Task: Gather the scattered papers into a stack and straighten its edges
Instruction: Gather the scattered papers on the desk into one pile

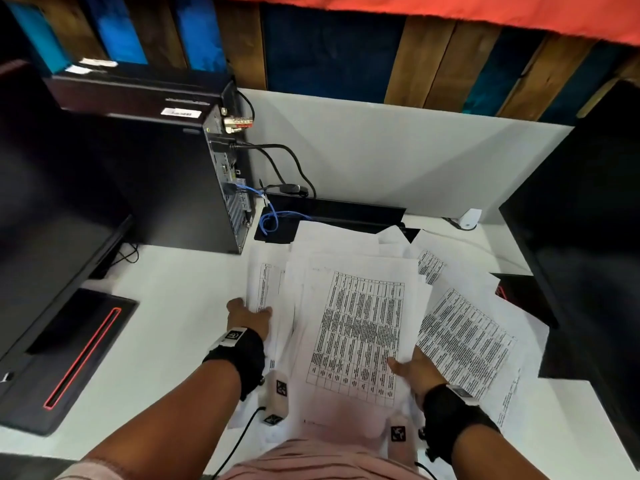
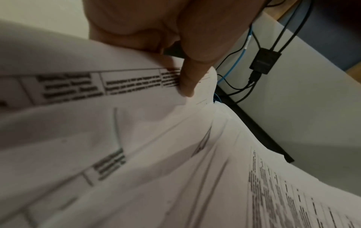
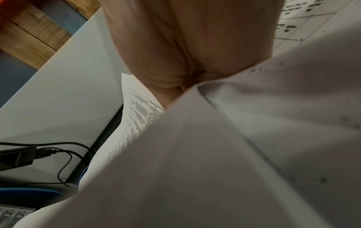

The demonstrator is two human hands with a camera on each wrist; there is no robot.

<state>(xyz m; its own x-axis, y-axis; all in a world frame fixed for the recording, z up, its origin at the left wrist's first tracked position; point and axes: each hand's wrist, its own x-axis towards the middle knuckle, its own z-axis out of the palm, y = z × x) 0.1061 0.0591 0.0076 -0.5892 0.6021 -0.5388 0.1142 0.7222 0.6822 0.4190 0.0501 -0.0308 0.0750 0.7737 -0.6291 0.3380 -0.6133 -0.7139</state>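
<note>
A loose pile of white printed sheets (image 1: 360, 327) with tables lies fanned on the white desk (image 1: 166, 306). My left hand (image 1: 247, 315) holds the pile's left edge; in the left wrist view its thumb (image 2: 187, 80) presses on a sheet (image 2: 136, 138), with the fingers hidden below. My right hand (image 1: 414, 370) grips the lower right edge of the top bunch, thumb on top and fingers hidden underneath. In the right wrist view, sheets (image 3: 215, 154) cover most of the palm (image 3: 175, 46). More sheets (image 1: 467, 334) lie spread out to the right.
A black computer tower (image 1: 166, 181) with cables (image 1: 270, 220) stands at the back left. A monitor (image 1: 52, 202) and its base (image 1: 69, 358) are on the left, and another dark screen (image 1: 588, 220) is on the right. A white partition (image 1: 398, 150) closes the back.
</note>
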